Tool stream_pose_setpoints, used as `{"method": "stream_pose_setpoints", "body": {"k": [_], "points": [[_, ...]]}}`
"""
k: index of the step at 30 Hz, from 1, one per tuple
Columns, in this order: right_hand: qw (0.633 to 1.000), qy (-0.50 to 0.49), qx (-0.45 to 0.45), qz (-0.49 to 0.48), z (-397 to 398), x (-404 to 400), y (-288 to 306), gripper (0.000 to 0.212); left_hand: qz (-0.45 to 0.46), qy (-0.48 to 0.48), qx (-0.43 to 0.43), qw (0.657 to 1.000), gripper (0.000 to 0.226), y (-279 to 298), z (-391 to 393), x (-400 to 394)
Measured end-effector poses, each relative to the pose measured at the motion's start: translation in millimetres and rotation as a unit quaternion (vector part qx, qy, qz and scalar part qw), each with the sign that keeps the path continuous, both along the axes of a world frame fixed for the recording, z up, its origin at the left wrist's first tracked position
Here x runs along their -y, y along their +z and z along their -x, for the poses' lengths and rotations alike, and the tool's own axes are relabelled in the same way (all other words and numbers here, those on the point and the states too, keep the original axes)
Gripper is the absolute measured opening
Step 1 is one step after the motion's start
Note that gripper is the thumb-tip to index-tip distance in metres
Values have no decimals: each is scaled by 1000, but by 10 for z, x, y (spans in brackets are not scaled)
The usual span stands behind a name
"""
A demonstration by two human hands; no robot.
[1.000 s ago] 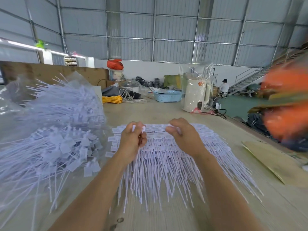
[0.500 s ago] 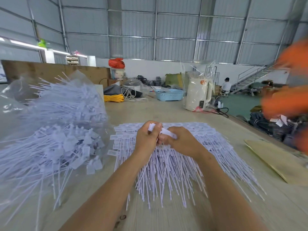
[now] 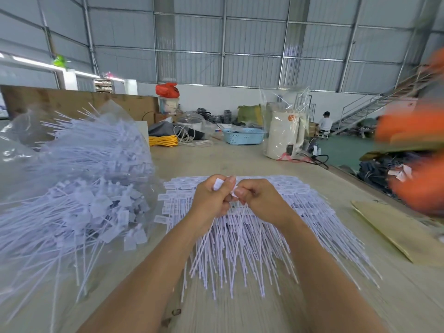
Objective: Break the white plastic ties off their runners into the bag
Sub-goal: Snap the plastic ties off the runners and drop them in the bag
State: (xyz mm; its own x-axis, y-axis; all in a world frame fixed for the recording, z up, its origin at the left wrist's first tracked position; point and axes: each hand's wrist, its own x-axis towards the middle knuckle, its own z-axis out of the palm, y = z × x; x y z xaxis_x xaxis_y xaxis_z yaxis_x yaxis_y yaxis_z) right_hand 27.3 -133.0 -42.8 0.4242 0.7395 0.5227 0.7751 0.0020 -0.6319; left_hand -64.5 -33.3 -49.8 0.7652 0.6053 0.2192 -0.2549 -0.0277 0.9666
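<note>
Far left, about 9 o'clock: clear plastic bag (image 3: 21,131) heaped with loose white ties (image 3: 79,188), tails spilling out toward 7 o'clock across the table (image 3: 216,159). Brown board (image 3: 79,99) stands behind the bag at 10 o'clock.

Centre: fanned stack of ties on runners (image 3: 276,227) lies flat on the table, tag heads at the far edge, tails pointing back toward the person at 6 o'clock. Stack sits just beside the bag's spill, right of it.

Both hands meet over the stack's far edge, roughly dead centre. Left hand (image 3: 211,200): fingers curled, thumb and forefinger pinching a white tag head that sticks up above the knuckles. Right hand (image 3: 262,200): fingers curled, pinching another white tag, fingertips touching the left hand's. A few thin tails hang down from between the two hands onto the stack. Can't tell whether the pinched pieces are already apart.

Beyond, 12 o'clock: yellow cable coil (image 3: 163,140), blue basket (image 3: 243,135), white kettle in clear wrap (image 3: 284,138) at 1 o'clock.

Right, 3 to 4 o'clock: flat cardboard sheet (image 3: 396,227) on the table edge. Orange blurs (image 3: 413,131) at the right frame edge, too smeared to identify. A seated person (image 3: 324,122) far back at 1 o'clock.
</note>
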Motion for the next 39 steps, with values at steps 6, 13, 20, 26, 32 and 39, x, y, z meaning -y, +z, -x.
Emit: {"method": "stream_pose_setpoints", "body": {"k": [6,13,20,26,32,39], "points": [[983,-67,137,98,-77,22,-46,21,-127,43,-70,989,26,13,21,-13],[997,19,59,-54,96,18,152,22,29,-96,-97,990,19,434,208,-91],[995,-80,0,-68,-128,184,101,31,88,-174,-122,973,19,740,679,-385],[976,-144,-18,-162,-138,66,76,42,-220,228,-214,924,29,802,1052,-1091],[978,-172,-26,-112,-210,106,61,30,-449,321,-460,696,29,256,1233,-1596],[984,-143,-50,-92,-127,68,61,21,-451,497,-385,634,40,-49,1240,-1475]]}}
